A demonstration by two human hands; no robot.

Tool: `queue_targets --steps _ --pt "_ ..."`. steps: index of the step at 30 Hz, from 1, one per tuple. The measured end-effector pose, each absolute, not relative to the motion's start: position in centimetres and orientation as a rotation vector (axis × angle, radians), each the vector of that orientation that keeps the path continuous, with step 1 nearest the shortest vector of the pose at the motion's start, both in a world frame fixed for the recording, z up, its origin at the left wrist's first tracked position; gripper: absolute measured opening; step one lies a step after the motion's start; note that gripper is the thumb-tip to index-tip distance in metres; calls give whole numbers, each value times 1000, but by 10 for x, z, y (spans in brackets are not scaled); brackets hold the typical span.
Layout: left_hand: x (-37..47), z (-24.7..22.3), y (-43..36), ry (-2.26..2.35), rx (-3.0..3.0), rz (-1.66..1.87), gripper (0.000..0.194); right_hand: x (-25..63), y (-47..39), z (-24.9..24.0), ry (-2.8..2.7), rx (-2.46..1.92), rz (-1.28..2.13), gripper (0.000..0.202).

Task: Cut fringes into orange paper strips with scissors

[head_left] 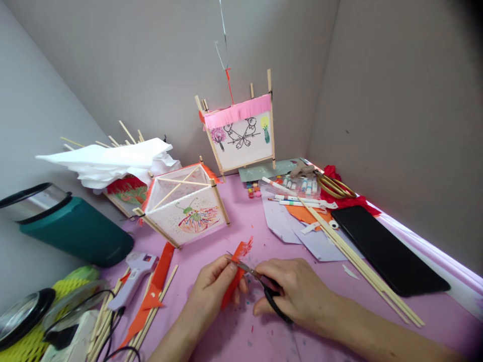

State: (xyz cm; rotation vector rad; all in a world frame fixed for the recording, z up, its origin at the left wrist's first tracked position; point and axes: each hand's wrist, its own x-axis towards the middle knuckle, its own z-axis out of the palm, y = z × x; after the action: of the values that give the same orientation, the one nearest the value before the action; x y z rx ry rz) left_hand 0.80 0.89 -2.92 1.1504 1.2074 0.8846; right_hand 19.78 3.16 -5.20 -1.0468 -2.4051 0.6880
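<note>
My left hand [215, 281] pinches a strip of red-orange paper [231, 289] whose far end is cut into a thin fringe. In my right hand [289, 286] is a pair of black-handled scissors [272, 296], with fingers in the loops. The scissor blades lie across the paper strip, close to my left thumb. Beyond my hands stands a paper lantern [198, 216] on a wooden stick frame, with a colourful butterfly drawn on its front. Small paper scraps are scattered on the purple tabletop [241, 211] around my hands.
A second lantern [245, 143] with a pink fringe and two birds hangs behind from a wire. At left are a teal tumbler [75, 226], a glue gun [134, 276], red paper [151, 296] and sticks. On the right lie a black phone [385, 251], long wooden sticks [350, 256] and markers [298, 200].
</note>
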Motion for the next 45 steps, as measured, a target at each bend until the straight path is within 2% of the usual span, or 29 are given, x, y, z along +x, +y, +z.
queue_targets --steps 18,29,36,41,45 --pt "10 -25 9 1227 1138 880 32 197 33 -52 -2425 -1062 659 34" --pt "3 -31 11 1160 1061 863 28 200 36 -46 -2409 -1076 662 42" --pt "1 -27 17 1446 1145 972 29 224 42 -25 -2677 -1154 739 38" --pt "-12 -33 24 1767 1741 866 22 233 47 -24 -2737 -1154 675 38" --pt "-20 -21 15 2021 1949 979 37 233 49 -26 -2763 -1136 639 40"
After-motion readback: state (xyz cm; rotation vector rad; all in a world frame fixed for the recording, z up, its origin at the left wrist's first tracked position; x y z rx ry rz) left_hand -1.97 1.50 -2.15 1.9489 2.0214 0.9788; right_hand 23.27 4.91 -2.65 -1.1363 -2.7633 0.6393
